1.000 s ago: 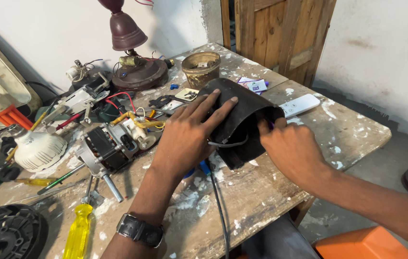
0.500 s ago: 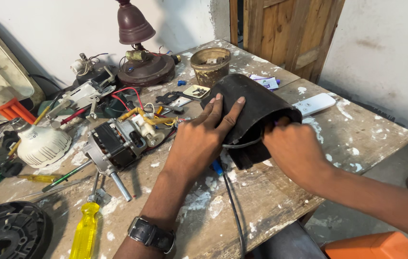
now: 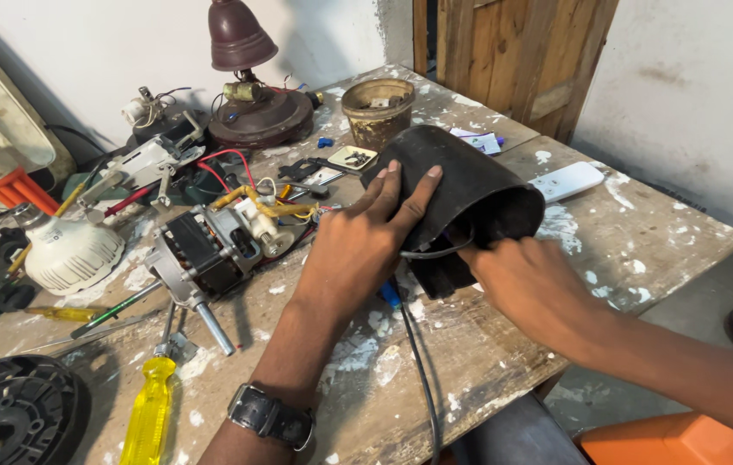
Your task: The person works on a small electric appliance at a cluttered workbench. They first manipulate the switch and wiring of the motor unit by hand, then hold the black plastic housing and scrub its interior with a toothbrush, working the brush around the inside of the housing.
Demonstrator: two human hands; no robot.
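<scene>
Your left hand point(image 3: 364, 245) lies flat on the black housing point(image 3: 461, 194), fingers spread over its curved top and pressing it down to the table point(image 3: 642, 250). Your right hand point(image 3: 525, 280) is at the housing's open mouth, fingers curled toward the inside; whether they grip anything in there is hidden, so I cannot tell. The housing lies on its side near the middle of the table, its opening facing you and to the right. A thin black cable point(image 3: 414, 344) runs out from under it toward the table's near edge, and a small blue part point(image 3: 389, 294) shows just beside your left wrist.

As for how far along you are: the work looks like it is in the middle. The motor point(image 3: 211, 250) sits bare and apart from the housing, to the left of your left hand, with its shaft pointing toward you and coloured wires loose around it. So the motor is out of any case, and nothing shows it joined to the housing yet. What is inside the housing cannot be made out.

Tools lie within reach: a yellow screwdriver point(image 3: 149, 413) at the near left, close to the motor's shaft. A white remote point(image 3: 566, 181) rests just beyond the housing, a brown cup point(image 3: 377, 112) behind it, and a lamp point(image 3: 250, 95) stands at the back.
</scene>
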